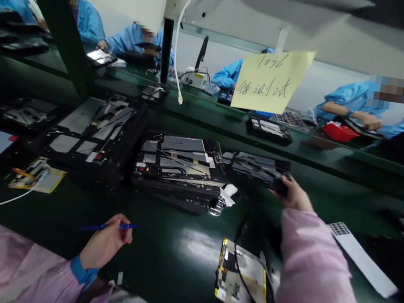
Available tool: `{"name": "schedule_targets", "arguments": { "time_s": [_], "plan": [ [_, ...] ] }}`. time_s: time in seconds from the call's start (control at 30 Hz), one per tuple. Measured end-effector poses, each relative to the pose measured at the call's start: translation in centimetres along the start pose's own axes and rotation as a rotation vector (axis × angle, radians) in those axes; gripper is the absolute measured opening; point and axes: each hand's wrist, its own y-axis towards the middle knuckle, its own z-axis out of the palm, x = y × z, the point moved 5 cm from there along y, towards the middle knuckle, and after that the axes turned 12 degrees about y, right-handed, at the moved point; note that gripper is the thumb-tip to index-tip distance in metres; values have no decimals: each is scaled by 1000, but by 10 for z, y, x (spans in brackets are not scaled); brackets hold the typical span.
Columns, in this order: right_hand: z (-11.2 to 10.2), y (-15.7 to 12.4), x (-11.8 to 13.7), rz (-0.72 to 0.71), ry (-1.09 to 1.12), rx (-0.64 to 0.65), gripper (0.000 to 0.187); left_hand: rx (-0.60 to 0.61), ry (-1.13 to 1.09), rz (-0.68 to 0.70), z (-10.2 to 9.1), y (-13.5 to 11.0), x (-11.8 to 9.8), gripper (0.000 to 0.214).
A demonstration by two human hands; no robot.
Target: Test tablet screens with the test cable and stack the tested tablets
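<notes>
My left hand [106, 244] is curled around a thin blue pen [107, 227] and rests low on the dark green bench [157, 246]. Farther out to the right, my right hand [293, 193] grips the near right corner of a black opened tablet [258, 170] lying on the bench. Just left of that tablet stands a stack of opened tablets [178, 168] with boards and cables showing. A bit of white tape or cloth [229, 193] lies at the stack's front right corner.
More opened tablets [90, 135] lie at the left. A small circuit board with a white cable [37, 175] sits near left; a board with a black cable [241, 279] near right. A yellow handwritten note [271, 78] hangs ahead. Several people in blue coats work across the bench.
</notes>
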Motion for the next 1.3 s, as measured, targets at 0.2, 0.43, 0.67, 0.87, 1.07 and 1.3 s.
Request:
{"name": "schedule_targets", "arguments": {
  "time_s": [0.2,0.43,0.67,0.87,1.07,1.3],
  "plan": [
    [96,-6,-5,9,-27,88,57,25,42,-63,4,-2,1,31],
    [165,-76,13,107,40,510,45,69,55,-36,6,0,3,26],
    [166,-106,41,142,155,475,67,118,54,8,7,-3,4,22],
    [136,-147,57,80,347,360,94,117,77,73,5,-9,6,23],
    [67,-211,41,12,317,269,82,83,166,162,3,-10,6,37],
    [39,-301,-27,201,189,366,82,-139,262,250,-20,-9,-7,31]
  ]
}}
